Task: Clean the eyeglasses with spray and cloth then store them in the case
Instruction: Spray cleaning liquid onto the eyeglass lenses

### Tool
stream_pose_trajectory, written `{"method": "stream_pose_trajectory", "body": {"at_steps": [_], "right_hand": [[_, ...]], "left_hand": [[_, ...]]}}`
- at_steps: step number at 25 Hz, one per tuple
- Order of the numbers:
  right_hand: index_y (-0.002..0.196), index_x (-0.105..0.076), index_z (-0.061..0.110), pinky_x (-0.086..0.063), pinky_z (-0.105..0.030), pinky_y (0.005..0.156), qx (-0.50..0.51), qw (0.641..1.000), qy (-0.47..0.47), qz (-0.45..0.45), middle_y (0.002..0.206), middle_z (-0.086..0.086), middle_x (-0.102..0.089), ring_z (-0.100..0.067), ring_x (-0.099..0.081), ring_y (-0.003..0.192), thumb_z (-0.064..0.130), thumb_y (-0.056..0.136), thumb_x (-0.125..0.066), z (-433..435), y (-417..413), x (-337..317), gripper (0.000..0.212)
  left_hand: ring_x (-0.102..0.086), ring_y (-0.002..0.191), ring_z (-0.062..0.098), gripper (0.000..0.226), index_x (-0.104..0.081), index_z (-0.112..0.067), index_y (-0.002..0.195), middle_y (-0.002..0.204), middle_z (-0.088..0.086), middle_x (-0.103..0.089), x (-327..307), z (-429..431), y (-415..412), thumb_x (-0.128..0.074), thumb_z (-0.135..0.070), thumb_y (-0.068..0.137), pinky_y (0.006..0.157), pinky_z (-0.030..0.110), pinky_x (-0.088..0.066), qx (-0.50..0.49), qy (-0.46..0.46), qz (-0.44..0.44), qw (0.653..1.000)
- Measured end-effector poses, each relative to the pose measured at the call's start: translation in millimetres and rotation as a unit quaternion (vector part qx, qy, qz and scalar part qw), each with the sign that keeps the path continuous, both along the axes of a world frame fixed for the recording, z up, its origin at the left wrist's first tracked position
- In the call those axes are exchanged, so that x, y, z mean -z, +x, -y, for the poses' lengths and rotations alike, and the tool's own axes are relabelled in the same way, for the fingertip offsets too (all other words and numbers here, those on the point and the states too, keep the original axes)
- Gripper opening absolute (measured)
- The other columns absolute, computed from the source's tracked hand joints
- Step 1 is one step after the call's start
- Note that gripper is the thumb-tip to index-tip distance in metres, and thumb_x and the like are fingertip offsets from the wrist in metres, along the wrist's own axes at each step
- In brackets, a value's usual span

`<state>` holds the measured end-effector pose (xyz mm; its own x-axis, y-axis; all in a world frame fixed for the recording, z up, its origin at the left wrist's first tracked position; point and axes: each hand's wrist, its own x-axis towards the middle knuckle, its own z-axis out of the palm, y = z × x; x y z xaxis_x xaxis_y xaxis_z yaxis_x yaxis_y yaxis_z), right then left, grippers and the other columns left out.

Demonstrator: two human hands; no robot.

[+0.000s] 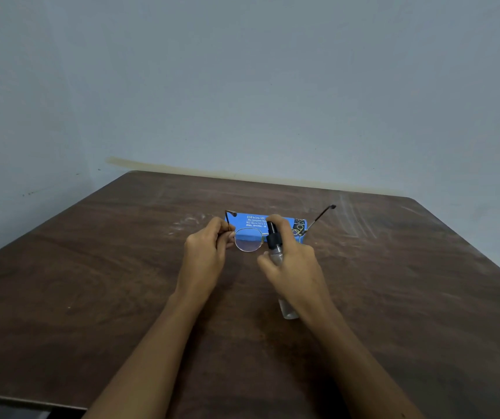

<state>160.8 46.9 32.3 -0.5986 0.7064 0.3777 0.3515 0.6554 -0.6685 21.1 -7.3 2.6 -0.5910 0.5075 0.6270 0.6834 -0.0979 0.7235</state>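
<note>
Head view: the left hand [204, 252] pinches the thin, gold-rimmed, round-lensed metal eyeglasses [248, 241] at the corner where one temple meets the frame. It holds them raised above the counter, with both temples unfolded and pointing away. The right hand [295, 267] wraps around the small clear plastic spray bottle [274, 246], forefinger curled over its black pump top. The nozzle sits just beside the lens nearer the left hand. Right behind them, the flat blue rectangular case [254, 220] with white print lies on the dark brown wooden counter [91, 282], seemingly closed.

The likeliest trouble is the one-corner pinch: a hard press on the pump could bump the nozzle into the lens and twist the light frame or tip it out of the fingers. With the nozzle this close, the spray may pool and drip instead of misting. Whatever misses would land on the case and counter behind. The second lens is hidden behind the right hand and could go unsprayed. No cloth is in view, so wet lenses might have to wait.
</note>
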Motion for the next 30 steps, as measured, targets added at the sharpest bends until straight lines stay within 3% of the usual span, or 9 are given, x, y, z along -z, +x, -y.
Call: {"method": "stream_pose_trajectory", "body": {"at_steps": [3,6,8,10,13,16,20,25,30], "right_hand": [[0.130,-0.032,0.043,-0.039,-0.027,0.066,0.024,1.000,-0.011,-0.006,0.078,0.013,-0.056,-0.015,-0.053,0.072,0.018,0.080,-0.053,2.8,4.7,-1.6,0.060],[0.135,-0.026,0.045,-0.037,-0.026,0.065,0.056,0.998,-0.018,-0.038,0.070,0.019,-0.050,-0.009,-0.049,0.067,0.017,0.082,-0.053,6.6,13.1,-1.6,0.066],[0.137,-0.023,0.046,-0.036,-0.026,0.065,0.069,0.997,-0.008,-0.041,0.078,0.013,-0.053,-0.010,-0.050,0.070,0.018,0.083,-0.053,7.1,18.8,-0.9,0.067],[0.136,-0.026,0.044,-0.036,-0.026,0.065,0.082,0.996,-0.006,-0.038,0.088,0.007,-0.054,-0.013,-0.050,0.073,0.019,0.083,-0.052,4.7,22.3,-0.2,0.064],[0.134,-0.032,0.040,-0.037,-0.026,0.064,0.088,0.995,0.001,-0.041,0.086,0.005,-0.056,-0.016,-0.051,0.072,0.017,0.082,-0.053,1.0,23.6,1.3,0.060],[0.131,-0.035,0.035,-0.039,-0.026,0.061,0.079,0.996,0.015,-0.041,0.084,0.005,-0.057,-0.017,-0.053,0.070,0.015,0.082,-0.053,1.4,22.8,1.7,0.057],[0.127,-0.040,0.031,-0.049,-0.034,0.064,0.080,0.995,0.011,-0.066,0.088,0.000,-0.067,-0.022,-0.060,0.074,0.015,0.081,-0.055,-0.6,21.6,3.6,0.051],[0.123,-0.043,0.029,-0.052,-0.036,0.066,0.078,0.994,0.005,-0.078,0.081,0.006,-0.066,-0.020,-0.063,0.075,0.018,0.082,-0.059,-0.5,21.8,3.7,0.045],[0.135,-0.033,0.037,-0.046,-0.028,0.065,0.090,0.995,-0.010,-0.050,0.088,0.009,-0.059,-0.016,-0.060,0.077,0.022,0.085,-0.058,-1.9,24.8,2.3,0.058]], "left_hand": [[-0.058,0.064,-0.020,0.007,-0.058,0.001,0.078,0.079,0.001,-0.064,0.3,1.4,-0.4,-0.056,0.003,0.083,0.063,0.003,-0.048,-0.007,0.004,0.002,1.000],[-0.057,0.065,-0.022,0.006,-0.058,0.003,0.079,0.079,0.001,-0.064,-0.1,3.1,-1.2,-0.054,0.005,0.084,0.062,-0.001,-0.045,-0.009,0.007,0.014,1.000],[-0.057,0.066,-0.023,0.007,-0.058,0.005,0.078,0.080,0.002,-0.063,-1.0,2.8,-0.9,-0.054,0.007,0.083,0.062,-0.003,-0.043,-0.008,0.010,0.016,1.000],[-0.055,0.066,-0.025,0.005,-0.058,0.008,0.079,0.080,0.003,-0.063,-1.3,2.1,-0.2,-0.054,0.008,0.083,0.062,-0.004,-0.042,-0.012,0.010,0.010,1.000],[-0.056,0.065,-0.024,0.005,-0.058,0.009,0.080,0.081,0.004,-0.063,-1.2,1.3,-0.6,-0.054,0.009,0.083,0.061,-0.005,-0.041,-0.014,0.007,0.008,1.000],[-0.062,0.067,-0.011,0.005,-0.059,0.007,0.079,0.081,0.002,-0.063,-1.4,2.1,-0.6,-0.055,0.007,0.083,0.061,-0.004,-0.042,-0.018,0.003,0.000,1.000],[-0.055,0.065,-0.025,0.006,-0.059,0.008,0.079,0.081,0.004,-0.063,-0.3,1.5,-1.7,-0.054,0.008,0.083,0.061,-0.004,-0.042,-0.017,0.003,0.001,1.000],[-0.057,0.065,-0.021,0.006,-0.059,0.009,0.079,0.081,0.003,-0.063,-0.5,2.0,-1.2,-0.054,0.009,0.082,0.061,-0.005,-0.042,-0.018,0.004,0.001,1.000],[-0.060,0.067,-0.016,0.006,-0.059,0.008,0.079,0.081,0.001,-0.062,-1.8,2.8,-0.3,-0.054,0.010,0.083,0.062,-0.005,-0.041,-0.021,0.004,0.000,1.000]]}}
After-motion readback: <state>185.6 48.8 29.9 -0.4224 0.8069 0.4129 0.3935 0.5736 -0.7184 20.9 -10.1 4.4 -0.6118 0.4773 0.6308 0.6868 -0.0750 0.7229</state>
